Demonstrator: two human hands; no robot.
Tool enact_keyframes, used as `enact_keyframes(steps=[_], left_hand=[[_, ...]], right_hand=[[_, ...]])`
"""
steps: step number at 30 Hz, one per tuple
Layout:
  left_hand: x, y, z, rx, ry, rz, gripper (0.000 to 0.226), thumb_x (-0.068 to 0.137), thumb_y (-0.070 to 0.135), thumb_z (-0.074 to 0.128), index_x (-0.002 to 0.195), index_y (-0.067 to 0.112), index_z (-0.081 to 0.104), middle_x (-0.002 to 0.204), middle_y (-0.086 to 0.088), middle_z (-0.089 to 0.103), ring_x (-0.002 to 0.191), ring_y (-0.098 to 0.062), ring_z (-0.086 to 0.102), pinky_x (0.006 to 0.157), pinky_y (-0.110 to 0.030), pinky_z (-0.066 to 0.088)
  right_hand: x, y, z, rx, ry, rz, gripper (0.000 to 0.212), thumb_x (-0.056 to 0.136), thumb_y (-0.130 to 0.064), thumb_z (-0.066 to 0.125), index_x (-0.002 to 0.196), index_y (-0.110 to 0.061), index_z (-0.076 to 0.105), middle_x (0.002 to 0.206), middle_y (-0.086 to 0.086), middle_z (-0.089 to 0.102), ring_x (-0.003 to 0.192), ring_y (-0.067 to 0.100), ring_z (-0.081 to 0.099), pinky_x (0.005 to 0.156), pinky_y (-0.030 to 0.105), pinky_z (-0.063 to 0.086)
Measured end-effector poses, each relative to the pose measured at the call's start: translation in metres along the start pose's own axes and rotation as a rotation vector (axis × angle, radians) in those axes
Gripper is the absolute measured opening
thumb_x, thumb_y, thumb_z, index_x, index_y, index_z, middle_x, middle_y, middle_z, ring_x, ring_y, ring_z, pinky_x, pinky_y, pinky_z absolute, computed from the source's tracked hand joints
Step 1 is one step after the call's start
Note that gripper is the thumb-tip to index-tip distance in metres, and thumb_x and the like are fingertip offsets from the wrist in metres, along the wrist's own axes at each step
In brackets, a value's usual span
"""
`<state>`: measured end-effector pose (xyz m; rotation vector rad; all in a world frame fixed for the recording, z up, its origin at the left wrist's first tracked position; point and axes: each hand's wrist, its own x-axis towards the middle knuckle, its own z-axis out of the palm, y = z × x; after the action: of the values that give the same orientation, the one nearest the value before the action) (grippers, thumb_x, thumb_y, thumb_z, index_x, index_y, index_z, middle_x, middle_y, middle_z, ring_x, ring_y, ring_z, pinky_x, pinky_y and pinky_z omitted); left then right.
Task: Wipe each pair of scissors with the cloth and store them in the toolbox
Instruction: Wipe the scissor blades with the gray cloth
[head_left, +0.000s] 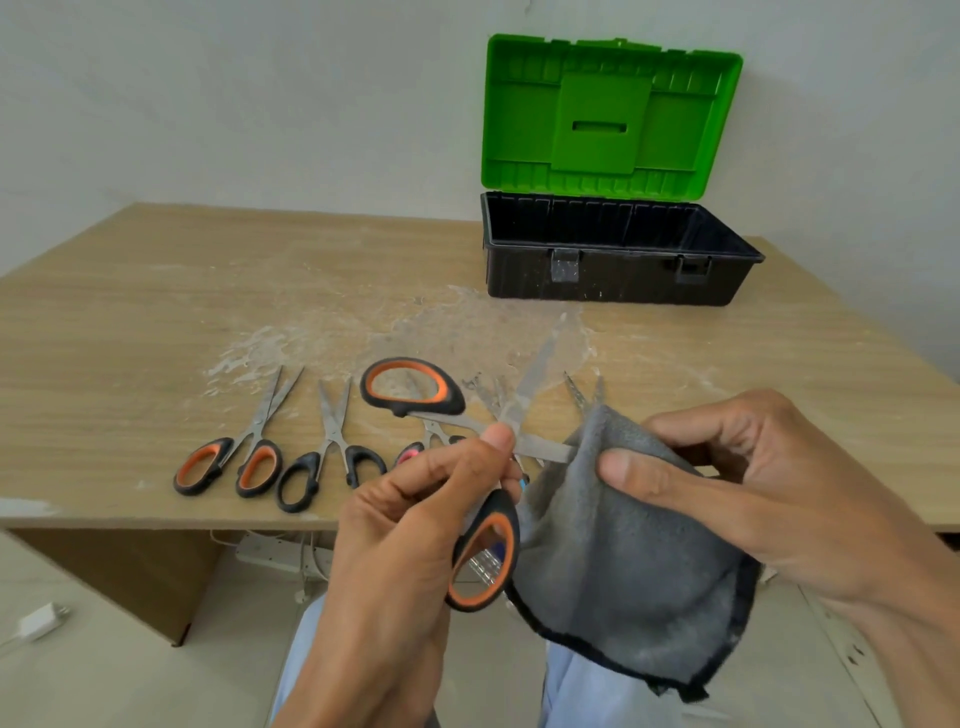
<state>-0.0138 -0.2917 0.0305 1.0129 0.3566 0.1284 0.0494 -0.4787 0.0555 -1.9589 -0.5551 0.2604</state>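
Scissors (527, 389) with black-and-orange handles are held above the near edge of the table (130, 312), blades spread wide in an X. The left hand (415, 525) grips them at the pivot, with the thumb pressed on the joint and the fingers curled beneath. One handle loop points up and left over the table. The other hangs low, beside the left palm. One blade points up and right, toward the toolbox (618, 283). The other blade runs level to the right, and its tip enters the cloth (623, 571).

The cloth is grey with a dark hem. The right hand (737, 499) pinches its upper fold between thumb and curled fingers; the rest drapes down over the lap.

The toolbox stands at the far right of the table, near the wall. Its base is black, and its green lid (608, 114) stands upright, fully open.

Other scissors lie in a row near the front edge, handles toward the person:
- orange pair (258, 467), leftmost, blades slightly apart;
- black pair (332, 441), just beside it;
- pink pair (410, 453), partly hidden behind the left hand.

More blade tips (584, 392) show above the cloth; their handles are hidden.

White smears (332, 322) cover the table centre.
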Motion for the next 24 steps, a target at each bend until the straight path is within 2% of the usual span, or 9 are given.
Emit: enact_keyframes(steps=[3, 5, 8, 10, 13, 15, 17, 21, 24], left_hand=[[-0.003, -0.004, 0.006, 0.060, -0.033, 0.042, 0.028, 0.061, 0.032, 0.077, 0.066, 0.004, 0.077, 0.070, -0.015, 0.072, 0.061, -0.019, 0.063, 0.055, -0.024, 0.051], [-0.006, -0.004, 0.009, 0.067, -0.026, 0.053, 0.026, 0.062, 0.031, 0.077, 0.066, 0.005, 0.076, 0.070, -0.014, 0.072, 0.062, -0.018, 0.064, 0.054, -0.023, 0.051], [-0.006, 0.002, 0.003, 0.042, 0.040, 0.062, 0.019, 0.063, 0.027, 0.076, 0.061, 0.008, 0.076, 0.060, -0.007, 0.068, 0.051, -0.010, 0.059, 0.045, -0.015, 0.046], [-0.005, 0.005, -0.003, 0.016, 0.050, 0.046, 0.019, 0.064, 0.028, 0.076, 0.063, 0.009, 0.076, 0.062, -0.006, 0.066, 0.052, -0.011, 0.056, 0.051, -0.018, 0.046], [-0.004, 0.009, -0.008, 0.009, 0.034, 0.014, 0.020, 0.063, 0.030, 0.076, 0.067, 0.010, 0.077, 0.066, -0.007, 0.067, 0.056, -0.012, 0.058, 0.061, -0.025, 0.046], [-0.004, 0.010, -0.007, -0.002, 0.030, -0.001, 0.019, 0.064, 0.029, 0.075, 0.066, 0.011, 0.078, 0.066, -0.005, 0.067, 0.055, -0.010, 0.059, 0.057, -0.021, 0.048], [-0.004, 0.011, -0.005, -0.031, 0.042, -0.005, 0.017, 0.063, 0.029, 0.074, 0.065, 0.012, 0.079, 0.064, -0.004, 0.069, 0.055, -0.008, 0.060, 0.052, -0.017, 0.048], [-0.005, 0.009, -0.001, -0.030, 0.059, 0.009, 0.019, 0.058, 0.029, 0.076, 0.064, 0.011, 0.078, 0.064, -0.005, 0.069, 0.054, -0.009, 0.060, 0.055, -0.021, 0.047], [-0.006, 0.007, 0.001, -0.026, 0.050, 0.000, 0.019, 0.061, 0.028, 0.076, 0.064, 0.010, 0.078, 0.065, -0.007, 0.070, 0.053, -0.012, 0.060, 0.058, -0.024, 0.047]], right_hand=[[0.004, -0.002, 0.008, -0.032, -0.024, -0.033, 0.025, 0.083, -0.045, 0.072, 0.084, -0.024, 0.086, 0.078, 0.004, 0.080, 0.074, 0.026, 0.077, 0.063, 0.038, 0.058], [0.007, -0.004, 0.012, -0.030, -0.034, -0.050, 0.029, 0.084, -0.046, 0.071, 0.087, -0.022, 0.085, 0.080, 0.006, 0.080, 0.076, 0.029, 0.077, 0.068, 0.044, 0.060], [0.006, -0.002, 0.011, -0.046, -0.059, -0.064, 0.040, 0.084, -0.050, 0.071, 0.078, -0.012, 0.082, 0.067, 0.008, 0.072, 0.062, 0.030, 0.069, 0.055, 0.034, 0.049], [0.002, 0.003, 0.005, -0.045, -0.050, -0.058, 0.050, 0.087, -0.054, 0.073, 0.073, -0.007, 0.079, 0.060, 0.009, 0.063, 0.056, 0.031, 0.059, 0.053, 0.026, 0.043], [-0.003, 0.011, -0.001, -0.047, -0.019, -0.060, 0.069, 0.082, -0.060, 0.074, 0.075, 0.008, 0.072, 0.065, 0.023, 0.057, 0.060, 0.045, 0.054, 0.054, 0.042, 0.044], [-0.005, 0.014, -0.002, -0.051, 0.020, -0.096, 0.064, 0.082, -0.059, 0.074, 0.079, 0.005, 0.076, 0.072, 0.024, 0.067, 0.068, 0.049, 0.063, 0.057, 0.056, 0.053], [-0.007, 0.013, -0.002, -0.056, 0.083, -0.155, 0.062, 0.083, -0.056, 0.074, 0.080, 0.005, 0.077, 0.076, 0.027, 0.070, 0.072, 0.051, 0.065, 0.058, 0.062, 0.052], [-0.005, 0.012, 0.005, -0.123, 0.126, -0.278, 0.066, 0.086, -0.054, 0.072, 0.082, 0.012, 0.073, 0.070, 0.020, 0.066, 0.064, 0.041, 0.063, 0.053, 0.051, 0.052], [-0.002, 0.013, 0.016, -0.269, 0.169, -0.425, 0.050, 0.091, -0.044, 0.071, 0.079, 0.005, 0.077, 0.058, 0.005, 0.054, 0.054, 0.023, 0.052, 0.052, 0.038, 0.045]])
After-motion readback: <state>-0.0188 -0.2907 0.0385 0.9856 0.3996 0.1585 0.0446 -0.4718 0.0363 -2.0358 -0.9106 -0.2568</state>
